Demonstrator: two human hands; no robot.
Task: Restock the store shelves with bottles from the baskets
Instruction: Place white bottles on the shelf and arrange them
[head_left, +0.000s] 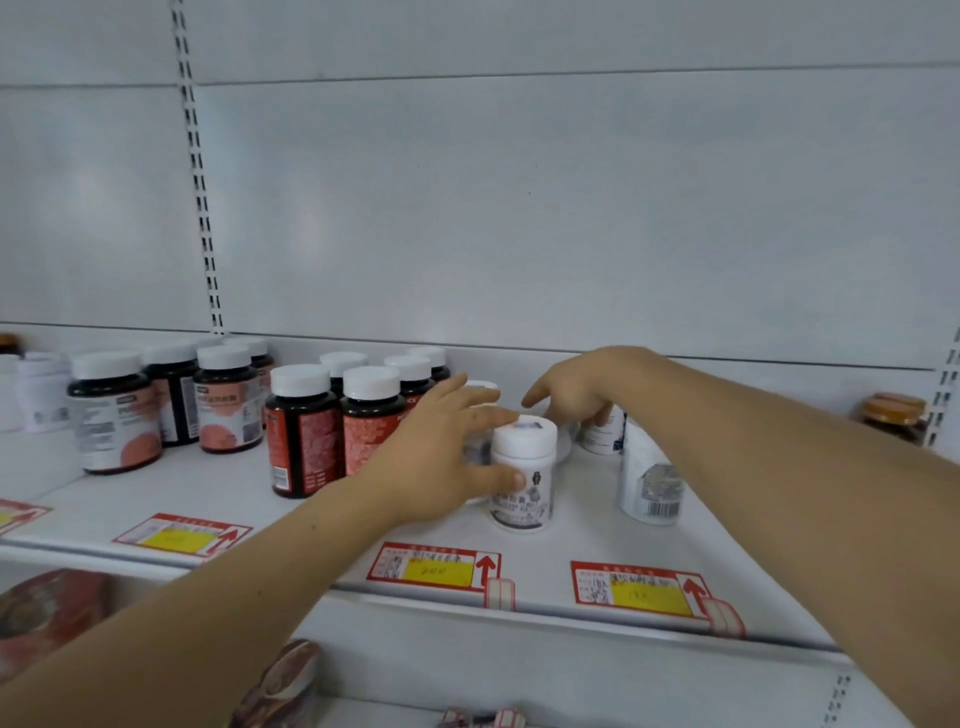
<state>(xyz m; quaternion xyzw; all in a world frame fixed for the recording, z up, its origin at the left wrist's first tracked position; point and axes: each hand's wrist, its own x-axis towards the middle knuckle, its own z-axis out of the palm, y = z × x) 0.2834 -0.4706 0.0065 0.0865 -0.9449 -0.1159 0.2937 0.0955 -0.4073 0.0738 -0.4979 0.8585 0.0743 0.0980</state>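
Behind left hand (441, 457), bottle (475, 447) half hidden

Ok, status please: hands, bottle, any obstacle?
Left hand grips white bottle on shelf. Right hand on rear bottle, grip unclear. Dark bottles close left.

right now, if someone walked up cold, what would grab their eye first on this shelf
Two bare arms reach in over the shelf edge. The left hand holds a small white bottle near the middle, thumb against its front, while the right hand grips another white bottle just behind. Next come the dark bottles with white caps clustered to the left, and the red and yellow price tags along the front lip.
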